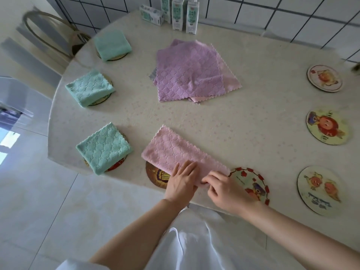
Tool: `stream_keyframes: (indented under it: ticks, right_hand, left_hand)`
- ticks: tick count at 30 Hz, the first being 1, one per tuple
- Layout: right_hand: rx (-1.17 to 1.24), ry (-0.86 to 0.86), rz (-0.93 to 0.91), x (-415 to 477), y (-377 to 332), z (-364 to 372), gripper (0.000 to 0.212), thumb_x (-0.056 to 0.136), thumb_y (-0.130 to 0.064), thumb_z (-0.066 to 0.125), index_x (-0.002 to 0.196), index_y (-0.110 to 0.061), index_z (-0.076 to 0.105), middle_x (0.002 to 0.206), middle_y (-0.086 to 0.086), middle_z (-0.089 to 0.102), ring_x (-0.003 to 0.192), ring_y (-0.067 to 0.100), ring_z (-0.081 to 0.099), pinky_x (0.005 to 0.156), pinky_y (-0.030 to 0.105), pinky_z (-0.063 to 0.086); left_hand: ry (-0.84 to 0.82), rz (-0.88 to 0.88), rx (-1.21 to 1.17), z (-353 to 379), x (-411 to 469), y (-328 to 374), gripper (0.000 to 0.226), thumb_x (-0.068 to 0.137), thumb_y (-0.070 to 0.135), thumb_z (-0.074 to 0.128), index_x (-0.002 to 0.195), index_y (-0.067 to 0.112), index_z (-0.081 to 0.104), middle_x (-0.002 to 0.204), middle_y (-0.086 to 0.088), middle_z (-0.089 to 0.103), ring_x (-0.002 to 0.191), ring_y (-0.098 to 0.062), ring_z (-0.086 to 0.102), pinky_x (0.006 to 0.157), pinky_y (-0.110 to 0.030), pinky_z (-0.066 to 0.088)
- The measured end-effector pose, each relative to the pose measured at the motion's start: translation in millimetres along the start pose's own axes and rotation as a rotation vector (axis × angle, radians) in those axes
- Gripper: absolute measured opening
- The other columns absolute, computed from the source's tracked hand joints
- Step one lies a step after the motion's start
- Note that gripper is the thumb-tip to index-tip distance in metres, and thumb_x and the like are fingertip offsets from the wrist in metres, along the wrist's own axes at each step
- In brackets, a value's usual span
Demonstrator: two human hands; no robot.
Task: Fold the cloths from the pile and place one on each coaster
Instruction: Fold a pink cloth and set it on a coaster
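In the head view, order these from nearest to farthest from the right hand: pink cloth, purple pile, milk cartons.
1. pink cloth, pinched by the right hand, closest to the person.
2. purple pile, in the middle.
3. milk cartons, farthest back.

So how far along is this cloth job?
Three green cloths already lie folded on coasters at the left. A pink cloth is in hand: the left hand presses it flat, the right hand pinches its edge. Five other coasters lack a folded cloth, and the pile waits mid-table.
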State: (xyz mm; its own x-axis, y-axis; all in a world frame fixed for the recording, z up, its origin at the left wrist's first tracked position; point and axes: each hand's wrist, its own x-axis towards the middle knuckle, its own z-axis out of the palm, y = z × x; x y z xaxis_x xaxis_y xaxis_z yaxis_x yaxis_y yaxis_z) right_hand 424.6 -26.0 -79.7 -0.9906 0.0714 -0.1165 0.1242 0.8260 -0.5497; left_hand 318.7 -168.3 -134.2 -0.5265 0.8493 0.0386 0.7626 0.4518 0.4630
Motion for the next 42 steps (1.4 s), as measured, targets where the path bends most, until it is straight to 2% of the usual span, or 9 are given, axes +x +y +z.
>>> stream_keyframes:
  ticks: [5, 8, 11, 15, 26, 31, 33, 35, 42]
  right_hand:
    - [-0.013, -0.028, -0.008, 14.6, 17.7, -18.6, 0.017, 0.092, -0.016, 0.048, 0.100, -0.014, 0.064, 0.091, -0.003, 0.063, 0.085, 0.013, 0.059, 0.070, 0.028, 0.052]
    - [-0.100, -0.094, -0.040, 37.1, 35.4, -22.1, 0.039, 0.089, 0.002, 0.048, 0.123, -0.015, 0.057, 0.115, 0.002, 0.062, 0.107, 0.019, 0.057, 0.084, 0.033, 0.053]
    - [-0.274, -0.307, -0.150, 56.6, 45.5, -22.4, 0.081, 0.080, 0.019, 0.045, 0.145, -0.027, 0.030, 0.150, -0.002, 0.034, 0.136, 0.017, 0.033, 0.107, 0.034, 0.039]
    - [-0.527, -0.568, -0.350, 73.6, 56.3, -25.7, 0.106, 0.073, 0.025, 0.046, 0.150, -0.035, 0.005, 0.159, -0.007, 0.000, 0.146, 0.022, 0.004, 0.116, 0.040, 0.022]
    - [-0.454, -0.437, -0.556, 96.6, 82.6, -13.0, 0.078, 0.064, -0.017, 0.079, 0.135, -0.023, 0.045, 0.133, -0.004, 0.053, 0.110, 0.022, 0.053, 0.089, 0.035, 0.053]
    - [-0.025, -0.472, -0.179, 113.7, 66.1, -18.5, 0.020, 0.078, -0.025, 0.048, 0.090, -0.027, 0.064, 0.098, -0.001, 0.064, 0.094, 0.020, 0.055, 0.076, 0.030, 0.046]
    - [0.147, -0.435, 0.005, 126.4, 56.4, -18.4, 0.020, 0.078, -0.025, 0.042, 0.077, -0.030, 0.061, 0.087, -0.004, 0.062, 0.084, 0.018, 0.059, 0.063, 0.025, 0.041]
    - [0.244, -0.397, 0.124, 140.0, 47.9, -14.9, 0.022, 0.088, -0.028, 0.048, 0.095, -0.025, 0.069, 0.090, -0.008, 0.067, 0.081, 0.010, 0.061, 0.062, 0.025, 0.044]
    - [0.096, -0.353, 0.336, 165.9, 42.4, 6.9, 0.039, 0.090, -0.045, 0.049, 0.064, -0.018, 0.038, 0.057, -0.002, 0.045, 0.058, 0.019, 0.044, 0.054, 0.031, 0.032]
  left_hand:
    - [-0.024, 0.004, -0.189, 4.9, -9.5, -10.4, 0.042, 0.081, 0.011, 0.062, 0.123, 0.008, 0.062, 0.129, -0.005, 0.061, 0.130, -0.024, 0.046, 0.107, -0.045, 0.037]
    - [-0.063, -0.053, -0.333, -1.2, -17.1, -14.5, 0.053, 0.078, 0.000, 0.059, 0.130, 0.013, 0.058, 0.136, -0.001, 0.056, 0.135, -0.021, 0.041, 0.113, -0.040, 0.030]
    - [-0.034, -0.033, -0.391, -11.6, -21.7, -14.2, 0.054, 0.079, -0.004, 0.062, 0.129, 0.015, 0.059, 0.134, 0.001, 0.057, 0.134, -0.012, 0.041, 0.114, -0.027, 0.025]
    - [0.015, -0.041, -0.338, -11.4, -37.5, -14.2, 0.043, 0.087, 0.007, 0.059, 0.128, 0.019, 0.060, 0.136, 0.001, 0.055, 0.132, -0.013, 0.043, 0.112, -0.025, 0.025]
    - [0.068, -0.495, -0.583, -22.5, -42.8, -8.4, 0.054, 0.079, -0.002, 0.050, 0.124, 0.024, 0.064, 0.120, 0.012, 0.063, 0.108, 0.004, 0.057, 0.087, -0.005, 0.040]
    - [0.097, -0.743, -0.642, -30.1, -26.0, -26.1, 0.021, 0.084, 0.002, 0.057, 0.094, 0.011, 0.074, 0.078, 0.009, 0.068, 0.068, -0.007, 0.057, 0.061, -0.022, 0.043]
    - [0.137, -0.923, -0.737, -31.8, -13.3, -36.3, 0.020, 0.092, 0.018, 0.057, 0.083, 0.004, 0.069, 0.070, 0.000, 0.062, 0.064, -0.016, 0.054, 0.058, -0.028, 0.042]
    - [0.167, -1.076, -0.876, -36.9, 0.4, -44.3, 0.030, 0.095, 0.029, 0.052, 0.093, 0.004, 0.068, 0.074, -0.003, 0.062, 0.067, -0.019, 0.057, 0.058, -0.029, 0.047]
    - [0.157, -1.419, -1.295, -38.9, 16.2, -64.3, 0.044, 0.092, 0.047, 0.053, 0.101, 0.005, 0.061, 0.095, -0.015, 0.065, 0.086, -0.031, 0.066, 0.064, -0.045, 0.059]
